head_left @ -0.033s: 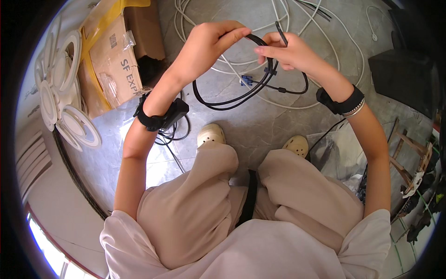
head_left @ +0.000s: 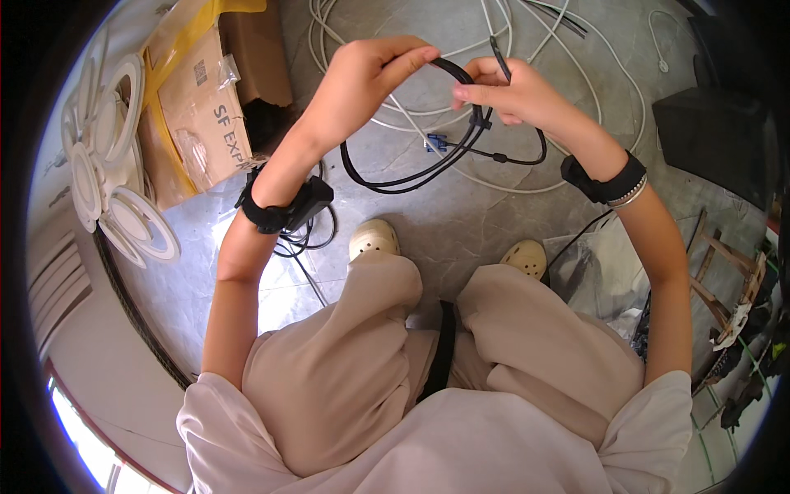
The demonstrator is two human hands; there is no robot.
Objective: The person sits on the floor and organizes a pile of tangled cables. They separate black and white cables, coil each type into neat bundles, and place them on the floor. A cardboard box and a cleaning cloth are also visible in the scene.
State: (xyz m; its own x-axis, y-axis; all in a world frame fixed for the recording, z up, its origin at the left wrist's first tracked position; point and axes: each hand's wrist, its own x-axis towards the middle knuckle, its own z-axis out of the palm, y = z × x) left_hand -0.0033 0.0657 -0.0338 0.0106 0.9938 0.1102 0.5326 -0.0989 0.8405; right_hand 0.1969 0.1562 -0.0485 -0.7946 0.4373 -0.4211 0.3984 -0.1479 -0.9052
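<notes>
My left hand (head_left: 370, 82) grips the top of a coiled black cable (head_left: 388, 188), thumb against the loop, at the upper middle of the head view. My right hand (head_left: 514, 95) is closed around the same black cable at the coil's right side, with one end standing up past its fingers. The coil hangs between both hands, with a small black clip (head_left: 481, 123) on it. A blue connector (head_left: 436, 142) shows behind the loop, and a thin black lead with a small cylinder (head_left: 499, 157) runs along the bottom right of it.
Looped white cables (head_left: 592, 86) lie on the grey tiled floor. A cardboard box (head_left: 185, 115) with yellow tape and white ring-shaped pieces (head_left: 140, 230) stand left. Loose black cables (head_left: 309, 239) lie by my left shoe. A black box (head_left: 712, 140) and wooden frame (head_left: 732, 272) are right.
</notes>
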